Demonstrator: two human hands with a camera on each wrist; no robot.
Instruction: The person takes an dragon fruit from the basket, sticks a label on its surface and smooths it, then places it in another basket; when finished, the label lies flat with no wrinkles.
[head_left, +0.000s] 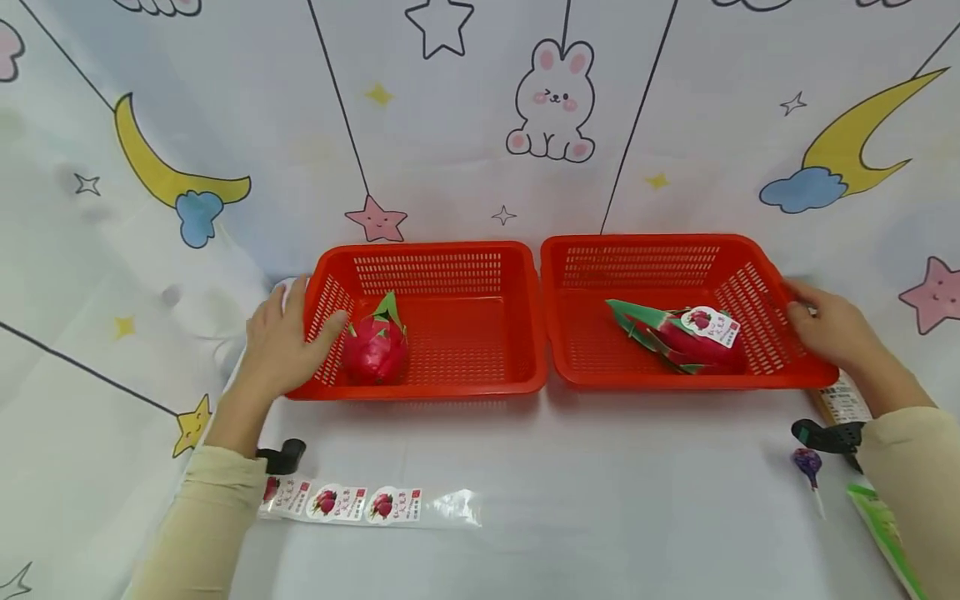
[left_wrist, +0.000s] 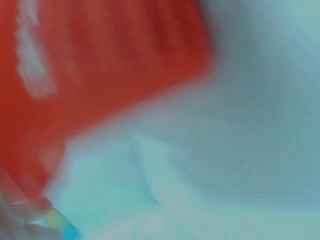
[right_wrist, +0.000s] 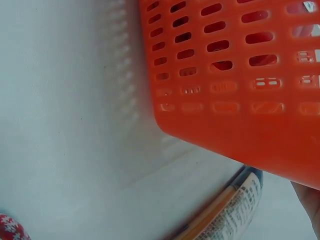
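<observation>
Two red plastic baskets stand side by side in the head view. My left hand (head_left: 281, 346) holds the outer rim of the left basket (head_left: 457, 333), with the thumb over the rim. Inside that basket sits a pink dragon fruit (head_left: 375, 350) with green tips. My right hand (head_left: 836, 329) grips the outer rim of the right basket (head_left: 592, 333). A dragon fruit (head_left: 660, 337) bearing a white label (head_left: 710, 326) lies in the right basket. The right wrist view shows the slotted basket wall (right_wrist: 215, 125) close up; the left wrist view is blurred.
A strip of dragon fruit stickers (head_left: 337, 503) lies at the front left. At the right are a purple lollipop (head_left: 807, 462), a green packet (head_left: 885, 525) partly under my forearm, and a printed package (head_left: 847, 402) beside the right basket. Cartoon-patterned cloth (head_left: 465, 125) forms the backdrop.
</observation>
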